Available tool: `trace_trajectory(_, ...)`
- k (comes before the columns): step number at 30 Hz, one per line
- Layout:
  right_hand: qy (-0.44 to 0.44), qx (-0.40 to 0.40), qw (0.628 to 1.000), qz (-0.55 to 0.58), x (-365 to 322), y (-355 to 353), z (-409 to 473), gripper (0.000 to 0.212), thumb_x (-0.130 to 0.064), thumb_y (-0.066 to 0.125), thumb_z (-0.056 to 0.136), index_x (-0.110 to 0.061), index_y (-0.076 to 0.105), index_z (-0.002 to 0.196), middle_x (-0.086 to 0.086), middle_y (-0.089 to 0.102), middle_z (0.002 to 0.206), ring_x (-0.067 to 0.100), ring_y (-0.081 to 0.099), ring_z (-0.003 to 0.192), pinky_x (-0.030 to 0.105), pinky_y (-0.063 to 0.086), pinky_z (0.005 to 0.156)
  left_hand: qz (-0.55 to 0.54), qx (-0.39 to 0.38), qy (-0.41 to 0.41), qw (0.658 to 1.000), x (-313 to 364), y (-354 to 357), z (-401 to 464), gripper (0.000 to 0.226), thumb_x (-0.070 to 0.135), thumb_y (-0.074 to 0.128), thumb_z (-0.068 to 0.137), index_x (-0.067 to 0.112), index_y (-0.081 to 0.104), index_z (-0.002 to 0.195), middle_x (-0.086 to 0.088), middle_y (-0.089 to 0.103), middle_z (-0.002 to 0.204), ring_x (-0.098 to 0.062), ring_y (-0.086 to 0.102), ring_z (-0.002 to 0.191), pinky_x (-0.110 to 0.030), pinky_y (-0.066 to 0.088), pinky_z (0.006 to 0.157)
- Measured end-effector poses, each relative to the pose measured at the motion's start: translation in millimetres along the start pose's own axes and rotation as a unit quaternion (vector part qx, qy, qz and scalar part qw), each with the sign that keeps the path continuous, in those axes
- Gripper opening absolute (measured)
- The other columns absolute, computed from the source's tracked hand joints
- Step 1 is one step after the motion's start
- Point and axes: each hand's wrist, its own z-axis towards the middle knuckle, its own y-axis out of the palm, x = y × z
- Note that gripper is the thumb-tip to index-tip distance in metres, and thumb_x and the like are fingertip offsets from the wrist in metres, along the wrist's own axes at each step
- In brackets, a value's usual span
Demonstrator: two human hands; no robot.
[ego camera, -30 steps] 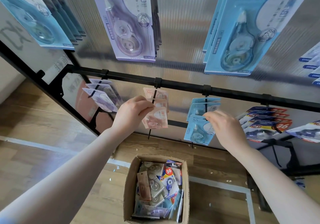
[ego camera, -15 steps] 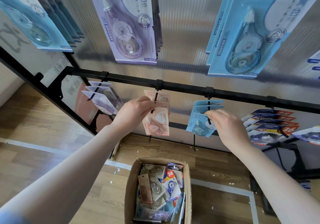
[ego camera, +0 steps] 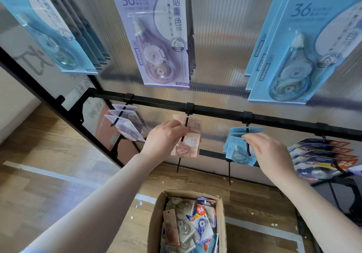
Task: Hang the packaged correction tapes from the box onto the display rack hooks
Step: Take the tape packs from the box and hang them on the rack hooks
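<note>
My left hand (ego camera: pixel 166 137) pinches the top edge of a pink packaged correction tape (ego camera: pixel 188 145) that hangs on the middle hook of the lower black rail (ego camera: pixel 217 110). My right hand (ego camera: pixel 270 152) holds a light blue packaged correction tape (ego camera: pixel 235 150) at the hook to the right, in front of other blue packs. An open cardboard box (ego camera: pixel 154 223) stands on the floor below, filled with several mixed packaged tapes.
Lilac packs (ego camera: pixel 125 127) hang on the left hook, dark blue and red "36" packs (ego camera: pixel 325 154) on the right hooks. Large blue and purple packs (ego camera: pixel 154 33) hang on the row above. The black rack frame (ego camera: pixel 47 94) slants down the left over a wooden floor.
The view has tilted up a little, so rail and box sit lower in frame. Both hands stay at their hooks; the blue pack has slid further onto its hook.
</note>
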Motion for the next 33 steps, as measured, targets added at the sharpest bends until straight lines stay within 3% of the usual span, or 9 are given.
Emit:
trace_trajectory(9,0.026,0.006,1.0,-0.014,-6.8,-0.7,2.1,0.028,0.001,0.077,0.07,-0.001,0.07,0.097,0.017,0.07,0.092,0.033,0.068,0.079,0.038,0.054,0.055,0.01,0.018,-0.032,0.999,7.9,-2.7,-4.1,0.023,0.006,0.072,0.077,0.014,0.071,0.099,-0.006,0.067,0.084,-0.024,0.063,0.07,-0.033,0.051,0.049)
trace_trajectory(12,0.034,0.02,0.999,-0.015,-7.5,-1.8,2.1,0.021,-0.004,0.072,0.078,-0.002,0.07,0.098,0.015,0.07,0.094,0.033,0.067,0.08,0.035,0.053,0.057,0.013,0.035,-0.037,0.999,10.6,-7.0,-6.0,0.017,0.015,0.058,0.087,0.014,0.071,0.099,-0.005,0.065,0.08,-0.023,0.061,0.068,-0.033,0.051,0.048)
trace_trajectory(14,0.037,0.032,0.999,-0.017,-9.7,-3.0,0.5,0.019,-0.007,0.069,0.081,-0.003,0.07,0.099,0.014,0.069,0.095,0.033,0.066,0.079,0.035,0.052,0.059,0.016,0.04,-0.046,0.998,12.1,-9.3,-9.7,0.027,0.022,0.046,0.089,0.013,0.07,0.097,-0.004,0.065,0.08,-0.024,0.06,0.068,-0.034,0.051,0.05)
trace_trajectory(26,0.064,0.075,0.995,-0.021,-31.9,-13.6,-35.8,0.031,-0.01,0.066,0.083,0.001,0.062,0.112,0.017,0.064,0.109,0.034,0.062,0.095,0.04,0.053,0.075,0.046,0.043,-0.095,0.994,27.2,-17.5,-41.7,0.038,0.033,0.043,0.088,0.009,0.068,0.104,-0.005,0.069,0.103,-0.025,0.065,0.092,-0.036,0.055,0.07)
trace_trajectory(33,0.087,0.028,0.996,0.01,-30.9,-5.6,-75.5,0.04,-0.021,0.06,0.088,-0.002,0.056,0.122,0.014,0.06,0.118,0.03,0.059,0.106,0.037,0.05,0.083,0.054,0.028,-0.135,0.989,47.4,-4.0,-80.8,0.041,0.035,0.042,0.087,0.009,0.067,0.107,-0.005,0.068,0.106,-0.026,0.064,0.094,-0.035,0.052,0.075)
